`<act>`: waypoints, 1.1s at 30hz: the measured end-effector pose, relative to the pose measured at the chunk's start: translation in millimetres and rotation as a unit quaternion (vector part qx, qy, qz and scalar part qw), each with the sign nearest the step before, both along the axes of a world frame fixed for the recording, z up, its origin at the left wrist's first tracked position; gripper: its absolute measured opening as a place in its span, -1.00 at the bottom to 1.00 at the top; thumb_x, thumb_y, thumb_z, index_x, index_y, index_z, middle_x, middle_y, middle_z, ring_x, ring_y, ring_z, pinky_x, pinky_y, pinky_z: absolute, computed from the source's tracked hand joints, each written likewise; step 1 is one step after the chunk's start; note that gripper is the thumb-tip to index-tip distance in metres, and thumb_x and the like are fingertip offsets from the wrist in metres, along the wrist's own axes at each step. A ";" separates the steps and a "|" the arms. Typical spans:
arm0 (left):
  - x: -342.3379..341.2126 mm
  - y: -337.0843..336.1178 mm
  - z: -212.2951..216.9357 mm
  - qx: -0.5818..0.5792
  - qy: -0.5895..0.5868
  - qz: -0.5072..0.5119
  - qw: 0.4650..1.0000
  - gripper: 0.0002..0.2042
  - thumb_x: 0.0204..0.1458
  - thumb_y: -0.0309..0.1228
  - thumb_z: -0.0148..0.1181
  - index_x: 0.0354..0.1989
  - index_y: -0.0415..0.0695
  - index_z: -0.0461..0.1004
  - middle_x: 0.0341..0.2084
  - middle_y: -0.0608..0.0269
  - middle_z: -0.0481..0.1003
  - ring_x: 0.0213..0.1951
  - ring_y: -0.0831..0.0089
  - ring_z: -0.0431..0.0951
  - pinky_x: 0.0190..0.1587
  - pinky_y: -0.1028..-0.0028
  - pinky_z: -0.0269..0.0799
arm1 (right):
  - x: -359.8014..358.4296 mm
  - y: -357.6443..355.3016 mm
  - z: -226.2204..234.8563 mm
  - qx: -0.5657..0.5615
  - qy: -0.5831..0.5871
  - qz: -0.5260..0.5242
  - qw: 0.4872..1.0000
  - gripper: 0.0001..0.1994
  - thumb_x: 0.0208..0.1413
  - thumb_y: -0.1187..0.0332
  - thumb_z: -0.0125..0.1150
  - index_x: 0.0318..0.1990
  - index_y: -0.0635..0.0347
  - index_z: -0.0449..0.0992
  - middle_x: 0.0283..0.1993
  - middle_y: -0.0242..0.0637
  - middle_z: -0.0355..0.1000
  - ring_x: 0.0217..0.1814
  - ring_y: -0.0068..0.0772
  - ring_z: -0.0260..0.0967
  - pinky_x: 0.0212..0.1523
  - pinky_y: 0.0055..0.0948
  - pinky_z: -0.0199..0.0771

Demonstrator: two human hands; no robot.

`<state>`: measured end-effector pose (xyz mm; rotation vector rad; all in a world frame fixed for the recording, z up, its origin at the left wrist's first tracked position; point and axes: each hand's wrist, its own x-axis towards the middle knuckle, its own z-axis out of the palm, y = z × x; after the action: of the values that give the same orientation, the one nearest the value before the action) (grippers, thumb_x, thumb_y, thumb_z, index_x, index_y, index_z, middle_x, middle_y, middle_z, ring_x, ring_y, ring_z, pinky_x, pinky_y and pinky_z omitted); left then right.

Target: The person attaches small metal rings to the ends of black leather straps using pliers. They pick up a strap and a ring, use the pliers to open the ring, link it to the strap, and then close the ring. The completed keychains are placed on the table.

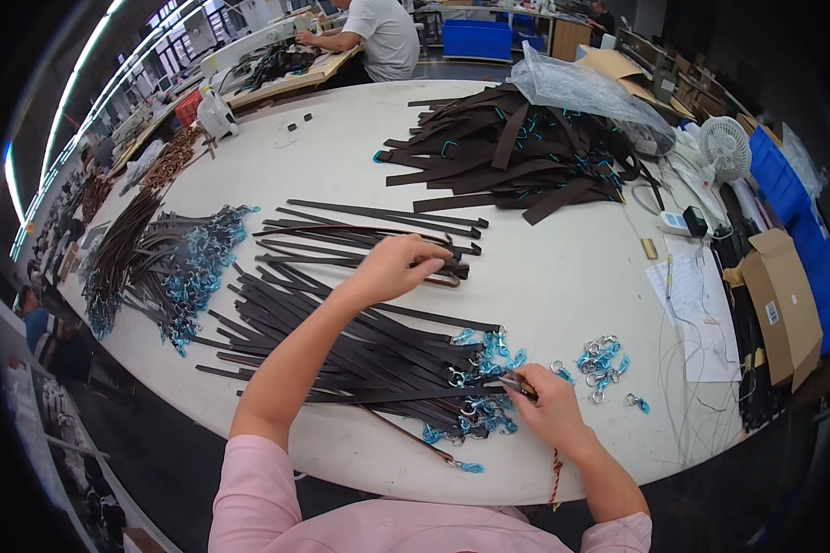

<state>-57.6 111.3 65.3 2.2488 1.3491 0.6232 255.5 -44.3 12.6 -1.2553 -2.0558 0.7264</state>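
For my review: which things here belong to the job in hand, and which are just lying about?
Apparently part of the job:
dark straps, some at the left hand's fingers
small metal-tipped tool, in the right hand
blue-wrapped metal clasps, beside that hand

Seemingly just lying about:
white fan, at the right
open cardboard box
paper sheets

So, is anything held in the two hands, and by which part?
The right hand holds a small tool by its handle; the left hand is at strap ends, grip unclear.
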 end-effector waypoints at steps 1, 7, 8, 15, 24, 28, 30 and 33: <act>-7.1 5.3 -30.4 0.061 0.019 0.007 0.998 -0.71 0.23 -0.36 0.28 0.10 -0.07 0.64 -0.13 0.09 0.60 -0.07 0.13 0.59 0.01 0.29 0.51 | 0.3 0.7 -3.8 0.009 0.002 0.007 1.000 -0.80 0.14 0.43 0.37 -0.10 0.20 0.57 -0.26 -0.17 0.52 -0.29 -0.09 0.56 -0.31 -0.25 0.52; -45.7 -24.5 -62.2 0.079 0.011 0.107 0.991 -0.75 0.20 -0.43 0.27 0.03 -0.14 0.59 0.01 0.09 0.53 0.10 0.12 0.52 0.14 0.24 0.46 | 5.7 0.5 -11.2 0.026 -0.037 0.004 0.999 -0.78 0.10 0.50 0.34 -0.08 0.15 0.60 -0.28 -0.20 0.49 -0.32 -0.12 0.56 -0.34 -0.23 0.53; -56.4 -36.2 -57.5 0.061 0.022 0.115 0.991 -0.75 0.19 -0.44 0.27 0.04 -0.15 0.59 0.01 0.10 0.53 0.10 0.12 0.52 0.15 0.25 0.46 | 4.4 0.6 -10.4 0.027 -0.040 0.007 0.999 -0.76 0.09 0.50 0.35 -0.07 0.14 0.61 -0.28 -0.20 0.49 -0.32 -0.13 0.56 -0.34 -0.23 0.53; -37.7 -162.8 -17.7 -0.005 0.022 -0.064 0.998 -0.52 -0.01 -0.24 0.53 0.12 -0.03 0.61 0.07 0.19 0.50 0.16 0.12 0.43 0.25 0.19 0.36 | 2.4 -3.4 11.4 -0.017 -0.054 -0.018 0.998 -0.73 0.07 0.40 0.47 -0.06 0.11 0.64 -0.20 -0.26 0.46 -0.31 -0.19 0.58 -0.32 -0.27 0.57; -74.2 -160.4 -33.7 0.190 0.020 0.044 0.981 -0.78 0.00 -0.54 0.41 -0.14 -0.10 0.70 -0.27 0.28 0.60 -0.16 0.27 0.57 -0.11 0.33 0.55 | 0.8 13.3 2.6 -0.006 -0.076 0.033 0.997 -0.74 0.05 0.36 0.52 -0.13 0.13 0.60 -0.20 -0.29 0.51 -0.25 -0.21 0.61 -0.27 -0.31 0.60; -78.0 -149.2 -2.8 0.178 -0.029 0.036 0.983 -0.72 -0.04 -0.62 0.40 -0.12 -0.09 0.70 -0.41 0.30 0.58 -0.35 0.36 0.58 -0.30 0.42 0.51 | -29.8 12.9 24.4 -0.050 0.011 0.011 0.999 -0.72 0.06 0.47 0.50 -0.07 0.22 0.61 -0.44 -0.40 0.41 -0.41 -0.58 0.41 -0.39 -0.55 0.43; -70.1 -150.6 20.0 0.158 -0.079 0.027 0.984 -0.71 -0.05 -0.62 0.42 -0.12 -0.09 0.70 -0.43 0.31 0.57 -0.44 0.42 0.55 -0.39 0.46 0.47 | -35.8 11.7 35.1 -0.149 0.048 0.022 0.987 -0.73 0.09 0.48 0.49 -0.05 0.23 0.62 -0.47 -0.48 0.38 -0.45 -0.72 0.27 -0.43 -0.63 0.29; -64.9 -156.0 58.7 0.071 -0.127 -0.014 0.989 -0.78 -0.02 -0.54 0.49 -0.17 -0.11 0.71 -0.52 0.36 0.52 -0.54 0.59 0.45 -0.52 0.55 0.32 | -37.6 11.0 12.8 -0.184 0.069 0.046 0.979 -0.74 0.14 0.37 0.49 -0.04 0.18 0.65 -0.52 -0.39 0.39 -0.49 -0.63 0.22 -0.44 -0.57 0.25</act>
<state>-122.5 -44.7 124.0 2.2010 1.1787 0.9879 217.8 -33.3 25.4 -1.2663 -1.9328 1.2463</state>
